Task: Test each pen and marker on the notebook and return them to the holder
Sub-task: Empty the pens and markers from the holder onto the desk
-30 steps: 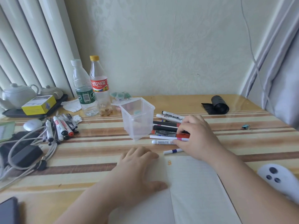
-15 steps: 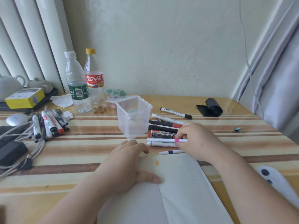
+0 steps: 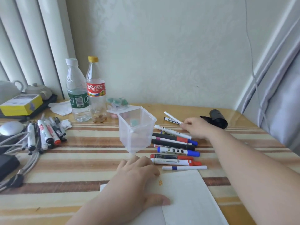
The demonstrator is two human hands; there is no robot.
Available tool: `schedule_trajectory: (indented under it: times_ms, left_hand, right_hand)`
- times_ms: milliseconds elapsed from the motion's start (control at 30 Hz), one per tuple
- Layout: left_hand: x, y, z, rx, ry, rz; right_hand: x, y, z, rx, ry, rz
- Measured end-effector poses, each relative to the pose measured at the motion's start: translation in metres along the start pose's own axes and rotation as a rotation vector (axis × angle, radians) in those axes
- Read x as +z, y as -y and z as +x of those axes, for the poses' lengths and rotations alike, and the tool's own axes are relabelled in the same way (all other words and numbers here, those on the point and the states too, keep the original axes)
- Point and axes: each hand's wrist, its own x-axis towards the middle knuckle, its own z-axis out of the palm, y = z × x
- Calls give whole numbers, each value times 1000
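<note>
so the notebook point(image 3: 186, 192) is pinned flat by the left hand point(image 3: 138, 179) with straight fingers, likely so the page won't slide under a scribble, while a thin white pen point(image 3: 172, 117) is pinched by the right hand point(image 3: 197, 129) at the far end of the marker row point(image 3: 175, 151) beside the clear holder point(image 3: 136, 132)

Notebook point(image 3: 186, 195) is running off btm edge, w/ left hand point(image 3: 138, 181) covering its top-left corner. Right hand point(image 3: 197, 129) is hiding white pen point(image 3: 172, 117) end. Teapot point(image 3: 6, 90) is getting cropped at left. Print on markers point(image 3: 173, 150) is showing too small to read.
</note>
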Motion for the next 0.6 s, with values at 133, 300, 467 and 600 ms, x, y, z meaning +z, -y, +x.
schedule_trajectory:
  times_ms: [133, 300, 467, 600]
  left_hand:
    - [-1, -3, 0, 36, -8, 11]
    - [-5, -17, -2, 37, 31, 39]
    - [-15, -45, 11, -63, 186, 102]
    - [-22, -64, 46, -268, 250, 125]
  right_hand:
    - [18, 8, -9, -60, -31, 41]
    - [25, 13, -53, -113, -2, 150]
    - [28, 10, -91, -87, -69, 107]
    - [31, 8, -114, -51, -112, 145]
